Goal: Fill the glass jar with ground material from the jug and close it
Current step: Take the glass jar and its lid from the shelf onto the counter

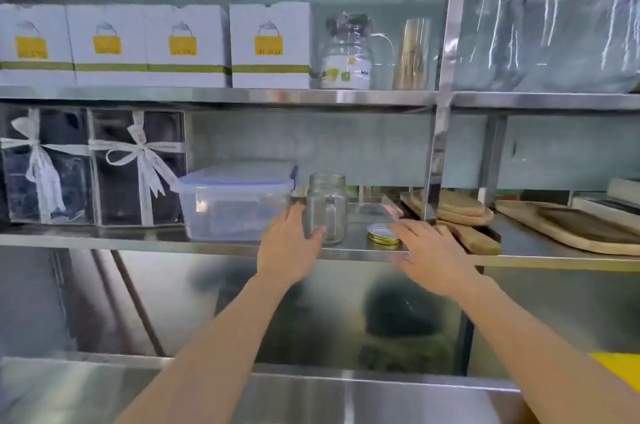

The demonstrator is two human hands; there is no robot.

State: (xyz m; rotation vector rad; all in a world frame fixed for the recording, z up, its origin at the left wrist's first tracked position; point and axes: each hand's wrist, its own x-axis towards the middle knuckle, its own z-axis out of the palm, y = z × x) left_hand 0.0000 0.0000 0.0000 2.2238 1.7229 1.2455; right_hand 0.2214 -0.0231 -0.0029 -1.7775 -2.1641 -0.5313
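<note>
An empty clear glass jar point(327, 207) with a side handle stands upright and lidless on the lower steel shelf point(173, 239). My left hand point(289, 247) is open just in front of it, fingers spread, the thumb touching or nearly touching the jar's lower left side. A gold-rimmed metal lid point(381, 234) lies flat on the shelf to the jar's right. My right hand point(427, 255) is open, its fingertips at the lid's right edge. No jug with ground material shows; only a wrapped glass jug point(348, 53) stands on the upper shelf.
A lidded clear plastic box point(235, 202) stands just left of the jar. Two ribboned gift boxes point(93, 167) sit farther left. Wooden boards point(568, 223) lie to the right. White cartons point(187, 44) and wrapped glass pitchers point(540, 22) fill the upper shelf. A steel post point(438, 146) rises behind my right hand.
</note>
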